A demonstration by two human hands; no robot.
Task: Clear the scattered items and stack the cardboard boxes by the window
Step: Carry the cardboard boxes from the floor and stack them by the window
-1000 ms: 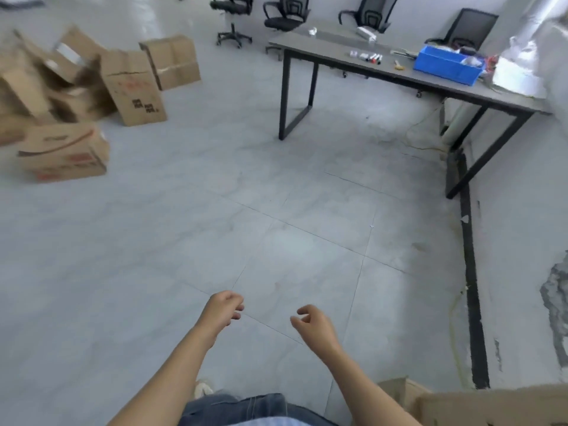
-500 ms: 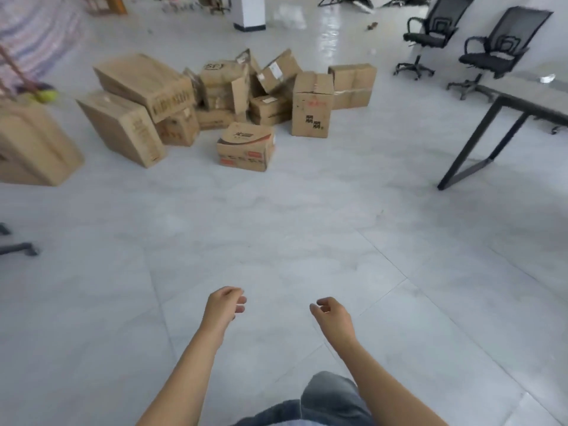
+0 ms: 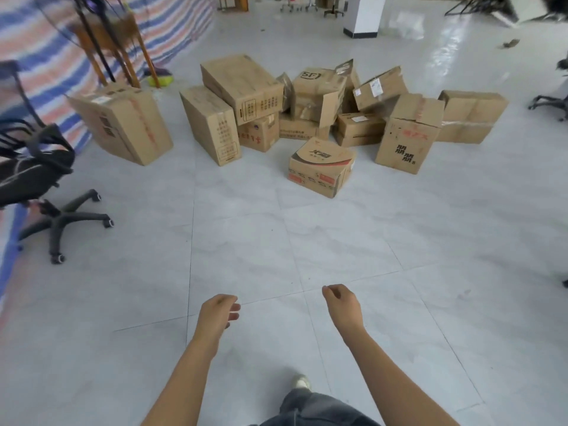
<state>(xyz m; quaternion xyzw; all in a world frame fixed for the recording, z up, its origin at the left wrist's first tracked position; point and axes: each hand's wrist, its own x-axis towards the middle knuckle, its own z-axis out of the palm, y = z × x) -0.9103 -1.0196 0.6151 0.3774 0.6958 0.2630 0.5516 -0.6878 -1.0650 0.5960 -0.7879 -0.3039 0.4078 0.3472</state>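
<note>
Several brown cardboard boxes lie in a loose heap on the grey tiled floor ahead. Nearest me is a small printed box. A tall box with black characters stands to its right, and a long box leans to its left. A large box sits apart at the far left. My left hand and right hand hang low in front of me, fingers loosely curled, holding nothing. Both are well short of the boxes.
A black office chair stands on casters at the left. Behind it hangs a striped tarp with wooden poles leaning against it. A white pillar rises at the back. Another chair's base shows at the right edge.
My view has swung left, away from the table and toward the box heap, which now fills the middle. The boxes look closer. Both hands stay empty and hang much as before.
</note>
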